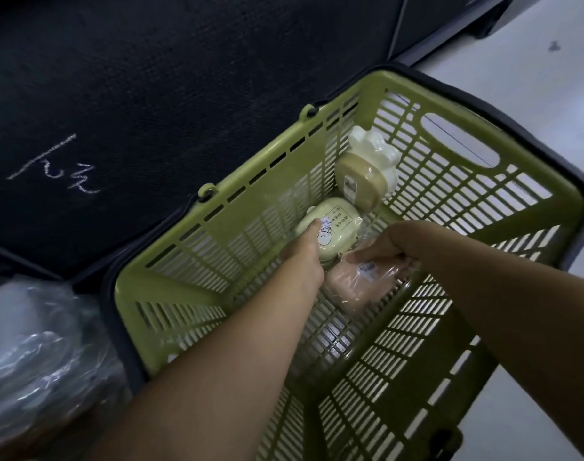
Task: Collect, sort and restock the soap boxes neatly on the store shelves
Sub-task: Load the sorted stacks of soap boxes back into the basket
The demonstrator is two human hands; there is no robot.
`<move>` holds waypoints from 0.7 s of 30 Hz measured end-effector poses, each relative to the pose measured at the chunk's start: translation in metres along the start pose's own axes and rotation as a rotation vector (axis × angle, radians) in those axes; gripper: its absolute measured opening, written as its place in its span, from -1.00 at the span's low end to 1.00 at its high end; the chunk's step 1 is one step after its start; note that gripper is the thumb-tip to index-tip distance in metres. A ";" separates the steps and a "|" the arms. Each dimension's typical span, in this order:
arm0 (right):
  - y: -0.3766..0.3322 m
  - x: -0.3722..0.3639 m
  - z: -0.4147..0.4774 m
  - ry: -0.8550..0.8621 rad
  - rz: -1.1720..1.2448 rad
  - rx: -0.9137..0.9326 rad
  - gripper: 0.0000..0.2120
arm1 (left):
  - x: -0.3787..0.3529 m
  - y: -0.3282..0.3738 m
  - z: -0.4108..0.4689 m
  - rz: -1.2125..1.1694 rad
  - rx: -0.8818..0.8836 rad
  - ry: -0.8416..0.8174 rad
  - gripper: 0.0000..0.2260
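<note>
In the head view, a green slatted basket stands on a pale floor, its long side against a dark panel that bears white chalk-like marks towards 9 o'clock. Three soap boxes lie on the basket floor. A pale green soap box in clear wrap, with a cartoon label, sits near the middle of the picture. A pink soap box, also wrapped, lies just beside it at 5 o'clock, and the two look to be touching. A tan and white soap box leans in the far corner, at 1 o'clock from the green one. The left hand reaches in from 7 o'clock and grasps the pale green soap box at its near left edge, one digit laid over the lid and the others curled out of sight round the side. The right hand comes in from 4 o'clock, its fingers curled over the far end of the pink soap box and clasping it. A crumpled bundle in clear plastic lies outside the basket at 8 o'clock.
</note>
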State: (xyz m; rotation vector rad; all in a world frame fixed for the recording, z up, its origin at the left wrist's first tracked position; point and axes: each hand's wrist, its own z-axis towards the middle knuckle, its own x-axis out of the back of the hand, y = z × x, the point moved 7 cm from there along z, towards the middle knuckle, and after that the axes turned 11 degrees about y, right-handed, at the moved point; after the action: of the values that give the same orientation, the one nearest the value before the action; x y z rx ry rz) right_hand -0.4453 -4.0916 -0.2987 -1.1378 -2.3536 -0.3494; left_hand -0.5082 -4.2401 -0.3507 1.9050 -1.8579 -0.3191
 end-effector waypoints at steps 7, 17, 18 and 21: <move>0.000 -0.004 0.002 -0.011 0.098 -0.010 -0.35 | -0.005 0.006 -0.007 0.099 0.022 -0.118 -0.72; -0.002 -0.005 -0.018 -0.109 0.288 0.028 -0.13 | 0.013 0.036 -0.038 0.003 -0.226 -0.052 -0.40; -0.002 -0.007 -0.023 -0.155 0.316 0.046 -0.03 | 0.020 0.040 -0.045 -0.006 -0.245 -0.057 -0.39; -0.009 -0.011 -0.053 -0.269 0.381 0.162 0.09 | 0.047 0.055 -0.077 -0.022 -0.302 -0.081 -0.42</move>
State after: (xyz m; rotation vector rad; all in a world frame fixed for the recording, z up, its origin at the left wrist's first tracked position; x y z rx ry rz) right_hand -0.4292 -4.1275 -0.2598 -1.5932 -2.2630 0.1342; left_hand -0.5173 -4.2733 -0.2507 1.7283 -1.7263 -0.6532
